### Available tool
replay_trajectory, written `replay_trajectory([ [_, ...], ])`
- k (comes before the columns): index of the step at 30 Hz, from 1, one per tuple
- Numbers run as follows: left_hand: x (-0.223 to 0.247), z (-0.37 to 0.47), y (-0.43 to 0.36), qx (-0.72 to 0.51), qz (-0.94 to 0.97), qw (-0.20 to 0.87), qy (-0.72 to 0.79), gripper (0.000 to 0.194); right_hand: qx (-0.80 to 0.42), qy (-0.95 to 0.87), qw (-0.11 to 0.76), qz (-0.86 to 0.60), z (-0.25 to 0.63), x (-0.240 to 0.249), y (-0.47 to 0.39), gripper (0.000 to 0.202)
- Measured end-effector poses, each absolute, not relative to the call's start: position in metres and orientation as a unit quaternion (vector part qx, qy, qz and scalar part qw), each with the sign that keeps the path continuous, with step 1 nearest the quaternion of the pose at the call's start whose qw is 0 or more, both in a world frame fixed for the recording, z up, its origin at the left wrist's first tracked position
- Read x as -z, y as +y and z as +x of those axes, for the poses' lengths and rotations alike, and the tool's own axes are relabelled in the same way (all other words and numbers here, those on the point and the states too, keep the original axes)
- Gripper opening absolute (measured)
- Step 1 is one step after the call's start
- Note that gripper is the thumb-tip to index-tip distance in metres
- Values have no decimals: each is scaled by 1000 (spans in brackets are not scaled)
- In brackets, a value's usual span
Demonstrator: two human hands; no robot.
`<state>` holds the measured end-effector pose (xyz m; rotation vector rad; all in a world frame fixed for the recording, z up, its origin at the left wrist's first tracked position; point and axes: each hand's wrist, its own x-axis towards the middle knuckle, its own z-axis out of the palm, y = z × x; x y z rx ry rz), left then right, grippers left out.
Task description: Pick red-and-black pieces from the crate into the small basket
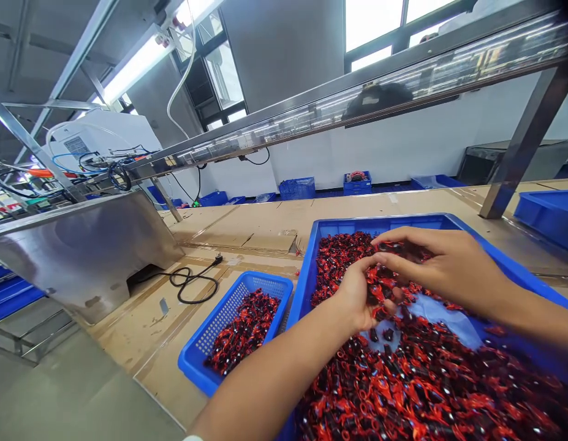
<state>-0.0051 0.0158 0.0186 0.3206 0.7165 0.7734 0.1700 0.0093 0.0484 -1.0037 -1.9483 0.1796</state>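
A large blue tray (302, 288) holds a deep heap of small red-and-black parts (403, 380), some ring-shaped; I cannot make out their exact kind. Above the heap, my left hand (357, 297) is cupped with its palm turned inward, and several of the parts lie in it. My right hand (444, 263) curves over from the other side, its fingertips close to my left thumb, with parts between the two hands. Under them a pale blue sheet (453, 318) shows among the parts. Some fingers are hidden behind the handful.
Left of the tray stands a smaller perforated blue basket (219, 331) with similar parts. A black cable with a plug (196, 291) lies on the cardboard-covered table (164, 331). A metal post (518, 147) and another blue bin (550, 214) stand at the right.
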Motion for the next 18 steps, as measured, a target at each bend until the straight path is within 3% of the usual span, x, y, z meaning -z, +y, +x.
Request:
replay_trajectory([
  [6,-34,-9,14,-346,163,859,340,13,32,-779,495,-383,177,-57,-5,40],
  [18,-50,-9,9,-352,208,813,415,23,-113,-757,472,-437,167,-51,3,40],
])
